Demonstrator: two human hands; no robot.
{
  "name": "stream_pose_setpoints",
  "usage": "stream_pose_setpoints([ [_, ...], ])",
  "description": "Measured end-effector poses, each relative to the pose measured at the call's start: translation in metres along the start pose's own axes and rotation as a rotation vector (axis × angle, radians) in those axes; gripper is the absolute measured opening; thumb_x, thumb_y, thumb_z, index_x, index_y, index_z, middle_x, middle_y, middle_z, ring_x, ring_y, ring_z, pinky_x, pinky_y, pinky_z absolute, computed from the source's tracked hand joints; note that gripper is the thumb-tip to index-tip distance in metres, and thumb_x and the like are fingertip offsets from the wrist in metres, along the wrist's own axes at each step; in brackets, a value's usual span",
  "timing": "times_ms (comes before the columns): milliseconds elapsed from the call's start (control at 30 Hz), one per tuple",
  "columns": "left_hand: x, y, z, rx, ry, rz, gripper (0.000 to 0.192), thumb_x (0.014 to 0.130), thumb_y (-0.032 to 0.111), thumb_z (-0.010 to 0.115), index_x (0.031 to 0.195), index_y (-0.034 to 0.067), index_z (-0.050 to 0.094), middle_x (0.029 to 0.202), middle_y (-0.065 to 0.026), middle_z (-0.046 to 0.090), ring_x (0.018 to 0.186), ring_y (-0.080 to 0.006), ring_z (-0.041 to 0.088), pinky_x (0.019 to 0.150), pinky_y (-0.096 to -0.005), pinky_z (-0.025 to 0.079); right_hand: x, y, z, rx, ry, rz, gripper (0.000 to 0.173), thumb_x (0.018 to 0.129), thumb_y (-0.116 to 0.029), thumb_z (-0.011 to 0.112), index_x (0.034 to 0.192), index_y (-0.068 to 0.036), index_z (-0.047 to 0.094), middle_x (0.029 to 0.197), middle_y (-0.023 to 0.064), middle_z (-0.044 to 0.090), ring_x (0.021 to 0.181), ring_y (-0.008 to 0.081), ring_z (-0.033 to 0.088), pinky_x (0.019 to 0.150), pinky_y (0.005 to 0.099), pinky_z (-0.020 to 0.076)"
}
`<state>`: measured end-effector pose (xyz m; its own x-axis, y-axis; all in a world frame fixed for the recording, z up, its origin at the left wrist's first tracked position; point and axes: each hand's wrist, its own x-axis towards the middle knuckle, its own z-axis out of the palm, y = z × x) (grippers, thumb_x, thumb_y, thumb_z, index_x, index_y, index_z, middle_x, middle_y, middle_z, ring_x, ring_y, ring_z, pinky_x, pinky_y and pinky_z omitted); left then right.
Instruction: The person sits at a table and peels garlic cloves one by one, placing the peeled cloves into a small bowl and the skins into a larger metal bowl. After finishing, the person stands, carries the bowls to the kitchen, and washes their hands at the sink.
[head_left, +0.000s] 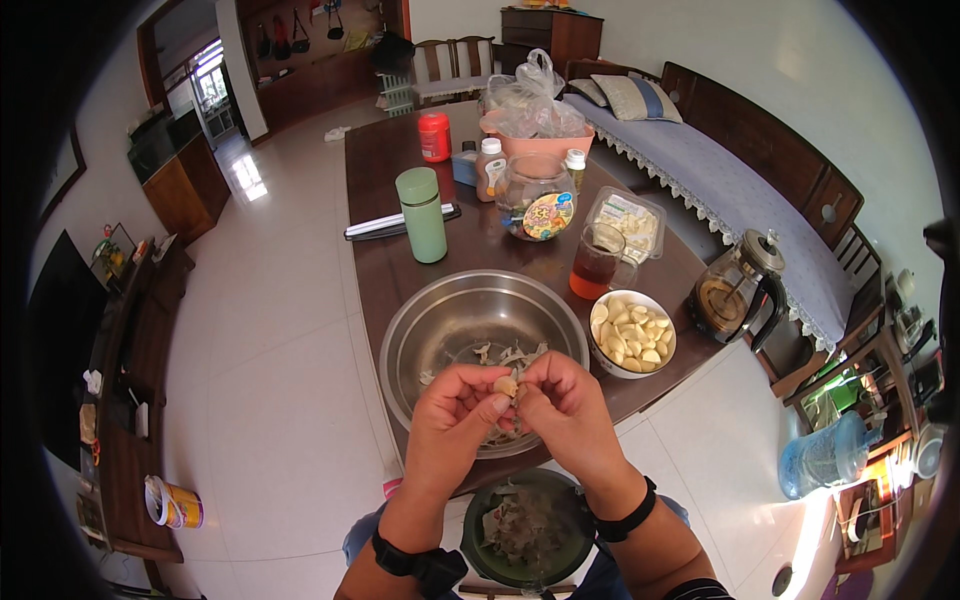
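Note:
Over the near part of a stainless steel basin (480, 322), my left hand (457, 409) grips a garlic clove (506, 385) between thumb and fingers. My right hand (564, 397) pinches at the clove's right side, apparently on its papery skin; the fingertips partly hide what they hold. Loose garlic skins (517, 352) lie in the basin below both hands. Just right of the basin stands a white bowl (630, 370) heaped with peeled garlic cloves (631, 330). Beneath my forearms, a dark green tub (472, 544) holds a pile of garlic skins (521, 525).
On the dark wooden table (375, 180) stand a green flask (422, 217), a clear plastic jar (536, 187) and a glass mug (592, 270) of reddish liquid. A glass pot (724, 300) is at the right edge. Beyond runs a wooden bench (780, 142).

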<state>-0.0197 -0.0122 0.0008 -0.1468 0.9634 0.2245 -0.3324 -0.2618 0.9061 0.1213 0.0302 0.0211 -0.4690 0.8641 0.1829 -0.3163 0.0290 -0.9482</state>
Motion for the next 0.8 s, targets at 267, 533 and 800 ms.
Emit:
stream_pose_setpoints([
  [267,0.0021,0.0027,-0.007,0.033,0.013,0.043,0.02,0.092,0.002,0.059,0.112,0.0,0.058,0.097,-0.0047,0.063,0.083,-0.0107,0.061,0.076,-0.0244,0.05,-0.0001,-0.0034,-0.0005,0.01,-0.037,0.035,0.01,0.096,-0.009,0.056,0.099,0.0,0.059,0.083,0.0023,0.063,0.07,0.0064,0.058,0.064,0.0202,0.0486],
  [533,0.0013,0.002,-0.0046,0.174,-0.016,0.079,0.019,0.092,0.003,0.06,0.11,0.0,0.06,0.093,-0.0037,0.064,0.08,-0.01,0.059,0.073,-0.0251,0.05,-0.0007,0.0022,-0.006,-0.067,-0.034,0.018,0.003,0.094,-0.004,0.056,0.095,-0.002,0.055,0.084,-0.0004,0.058,0.072,0.0051,0.056,0.065,0.0203,0.0476],
  [800,0.0056,0.0019,-0.0084,-0.034,0.079,-0.071,0.021,0.095,0.009,0.058,0.113,-0.001,0.059,0.096,-0.0082,0.064,0.081,-0.0118,0.06,0.072,-0.0255,0.052,-0.0018,0.004,-0.007,-0.098,0.007,-0.025,0.003,0.091,0.0,0.055,0.09,-0.003,0.054,0.081,-0.0028,0.055,0.07,0.0033,0.052,0.063,0.0193,0.0431],
])
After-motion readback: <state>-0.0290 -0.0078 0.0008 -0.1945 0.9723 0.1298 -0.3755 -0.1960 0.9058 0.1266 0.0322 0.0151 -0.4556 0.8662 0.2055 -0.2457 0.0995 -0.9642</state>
